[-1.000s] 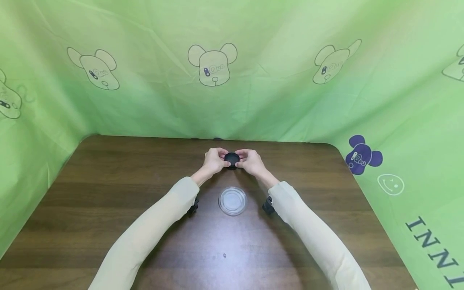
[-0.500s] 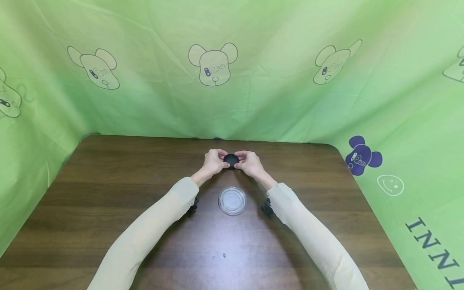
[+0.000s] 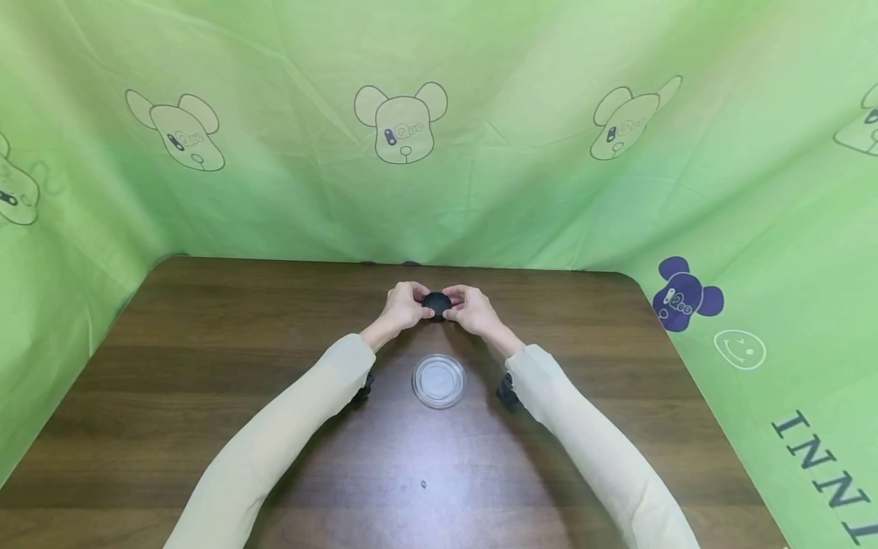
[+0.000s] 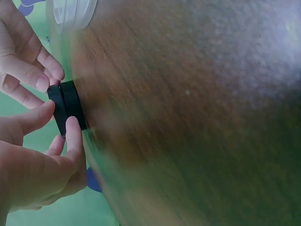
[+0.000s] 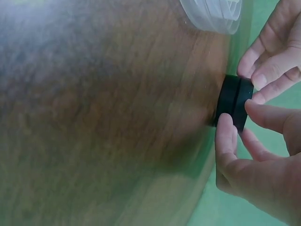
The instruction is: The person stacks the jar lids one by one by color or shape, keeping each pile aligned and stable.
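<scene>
A small round black case point(image 3: 437, 306), short and cylindrical with a seam round its side, stands near the far edge of the table. My left hand point(image 3: 405, 306) pinches its left side between thumb and fingers, while my right hand point(image 3: 475, 310) pinches the opposite side. Seen from the left wrist, the black case point(image 4: 67, 107) sits on the wood with fingertips of both hands on it. The right wrist view likewise has the case point(image 5: 233, 102) between both hands. Closer to me is a clear round plastic container point(image 3: 439, 381), which neither hand touches.
The brown wooden table point(image 3: 274, 427) carries a tiny dark mark point(image 3: 423, 484) near its front. Green printed cloth point(image 3: 411, 206) hangs behind the table and along both sides. Dark wrist cameras point(image 3: 507, 390) hang below the sleeves.
Both hands keep their hold on the black case, which shifts only very slightly. The clear container stays in place.
</scene>
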Motion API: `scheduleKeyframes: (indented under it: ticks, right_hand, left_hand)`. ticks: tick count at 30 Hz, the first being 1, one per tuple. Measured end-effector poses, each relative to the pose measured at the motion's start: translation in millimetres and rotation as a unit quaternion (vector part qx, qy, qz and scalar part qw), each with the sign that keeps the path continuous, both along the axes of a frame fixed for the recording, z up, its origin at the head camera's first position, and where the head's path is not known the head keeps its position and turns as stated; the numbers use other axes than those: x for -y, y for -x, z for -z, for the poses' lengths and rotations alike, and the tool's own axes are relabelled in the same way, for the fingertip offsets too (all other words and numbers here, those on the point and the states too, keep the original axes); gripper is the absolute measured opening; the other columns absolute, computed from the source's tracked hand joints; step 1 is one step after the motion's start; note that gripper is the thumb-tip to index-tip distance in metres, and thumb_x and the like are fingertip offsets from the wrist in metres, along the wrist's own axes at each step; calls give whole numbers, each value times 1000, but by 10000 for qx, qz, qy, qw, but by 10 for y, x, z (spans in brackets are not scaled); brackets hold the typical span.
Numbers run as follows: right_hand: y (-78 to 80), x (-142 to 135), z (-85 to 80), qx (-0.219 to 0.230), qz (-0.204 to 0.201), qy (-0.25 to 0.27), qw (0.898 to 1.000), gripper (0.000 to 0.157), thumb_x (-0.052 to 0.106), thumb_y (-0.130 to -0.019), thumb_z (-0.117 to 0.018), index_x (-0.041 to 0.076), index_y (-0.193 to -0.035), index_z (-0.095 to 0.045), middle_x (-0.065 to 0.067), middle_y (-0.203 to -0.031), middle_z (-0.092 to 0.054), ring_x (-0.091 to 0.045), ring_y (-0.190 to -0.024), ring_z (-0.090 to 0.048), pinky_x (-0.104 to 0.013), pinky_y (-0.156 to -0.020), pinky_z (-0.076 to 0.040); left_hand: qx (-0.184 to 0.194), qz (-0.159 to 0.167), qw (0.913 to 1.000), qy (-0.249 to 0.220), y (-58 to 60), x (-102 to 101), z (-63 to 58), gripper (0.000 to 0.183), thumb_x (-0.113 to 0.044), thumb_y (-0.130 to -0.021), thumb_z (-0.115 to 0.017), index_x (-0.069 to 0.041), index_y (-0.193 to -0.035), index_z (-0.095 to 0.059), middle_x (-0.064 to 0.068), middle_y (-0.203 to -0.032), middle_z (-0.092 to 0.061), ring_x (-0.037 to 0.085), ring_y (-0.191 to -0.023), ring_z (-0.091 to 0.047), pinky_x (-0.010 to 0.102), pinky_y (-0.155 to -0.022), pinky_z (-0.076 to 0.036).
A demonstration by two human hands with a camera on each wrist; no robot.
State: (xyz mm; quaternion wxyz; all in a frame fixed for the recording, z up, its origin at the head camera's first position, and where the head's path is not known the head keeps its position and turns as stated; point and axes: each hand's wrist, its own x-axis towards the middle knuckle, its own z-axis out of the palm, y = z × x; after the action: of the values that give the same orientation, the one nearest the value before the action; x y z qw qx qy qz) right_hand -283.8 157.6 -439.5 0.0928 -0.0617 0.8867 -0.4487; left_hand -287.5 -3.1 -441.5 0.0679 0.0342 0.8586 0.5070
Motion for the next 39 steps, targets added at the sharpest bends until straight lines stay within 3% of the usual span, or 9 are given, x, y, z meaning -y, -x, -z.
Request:
scheduleKeyframes:
  ticks: [12, 39]
  right_hand:
    - [10, -23, -13, -90, -325, -138, 9993, 41, -6, -87, -64, -8, -126, -52, -26, -114, -60, -36, -105, -61, -36, -90, -51]
    - [3, -28, 11, -159, -260, -153, 9994, 43, -7, -84, -67, -6, -125, -54, -25, -112, -61, -36, -101, -63, -36, -86, -53]
  left_hand:
    - [33, 39, 9999, -165, 17, 5, 22, 36, 4, -76, -78, 3, -109, -66, 15, -101, -69, 25, -94, -65, 31, -86, -51]
    - [170, 27, 9991, -384, -7, 16, 53, 42, 5, -77, -76, 2, -117, -63, 17, -106, -67, 28, -98, -64, 31, -85, -52]
